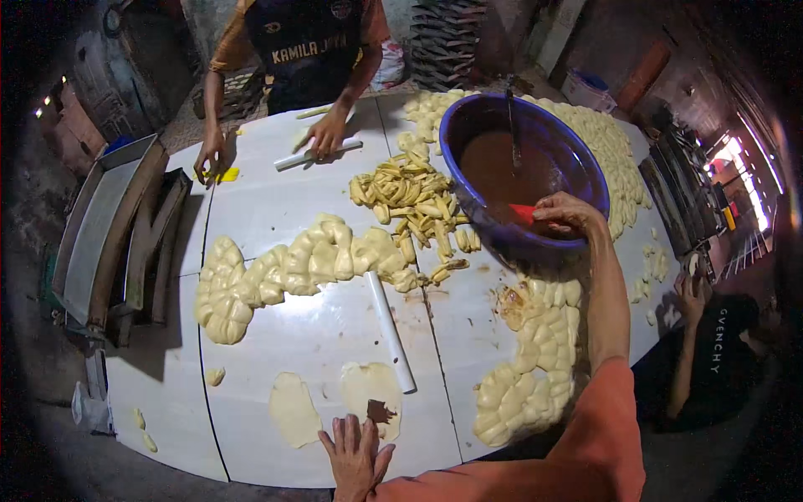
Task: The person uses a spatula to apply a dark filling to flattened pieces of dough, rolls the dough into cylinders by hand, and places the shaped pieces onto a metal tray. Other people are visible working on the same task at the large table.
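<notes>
My right hand [567, 214] reaches over the near rim of a big blue-purple basin [595, 171], its fingers closed on a red scraper [524, 212]. Brown chocolate-like paste [485, 163] lies in the basin, and a long dark utensil [514, 138] leans in it. Flat on the table near its front edge, my left hand [355, 456] has its fingers stretched out. Its fingertips are by two thin ovals of rolled dough. The left oval [294, 410] is plain; the right oval [361, 383] bears a dark brown smear [381, 412]. A white rolling pin [389, 335] lies just beyond them.
Dough lumps [293, 263] stretch across the white table [251, 376], with more dough [535, 368] at right. Peeled banana pieces [414, 201] lie beside the basin. Opposite, a co-worker's hand [326, 134] rests on another rolling pin [318, 156]. Metal trays [104, 226] stand at left; another person is at right.
</notes>
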Available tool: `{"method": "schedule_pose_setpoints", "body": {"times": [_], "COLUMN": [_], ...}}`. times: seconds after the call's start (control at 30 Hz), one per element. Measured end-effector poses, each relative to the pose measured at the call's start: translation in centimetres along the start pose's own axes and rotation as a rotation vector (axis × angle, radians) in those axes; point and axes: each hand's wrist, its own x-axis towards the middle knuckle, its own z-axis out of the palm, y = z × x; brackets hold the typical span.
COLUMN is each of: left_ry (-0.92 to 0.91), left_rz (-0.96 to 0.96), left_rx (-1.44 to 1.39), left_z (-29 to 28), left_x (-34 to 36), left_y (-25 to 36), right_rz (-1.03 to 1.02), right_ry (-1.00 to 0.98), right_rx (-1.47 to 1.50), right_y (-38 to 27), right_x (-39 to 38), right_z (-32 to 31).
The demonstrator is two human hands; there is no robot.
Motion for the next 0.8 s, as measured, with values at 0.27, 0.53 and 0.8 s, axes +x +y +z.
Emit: {"method": "schedule_pose_setpoints", "body": {"times": [0.27,0.53,0.8], "left_ry": [0.024,0.129,0.251], "left_rz": [0.046,0.057,-0.009], "left_rx": [0.017,-0.098,-0.012], "left_z": [0.6,0.9,-2.4], "left_x": [-0.2,-0.9,-4.6], "left_y": [-0.2,-2.1,-9.3], "right_rz": [-0.036,-0.241,-0.173], "right_ry": [0.058,-0.001,-0.266], "right_rx": [0.063,-0.065,-0.242], "right_y": [-1.8,-5.9,-9.0], "right_x": [-1.2,-4.7,-9.7], "right_z": [1.5,10.4,29.7]}}
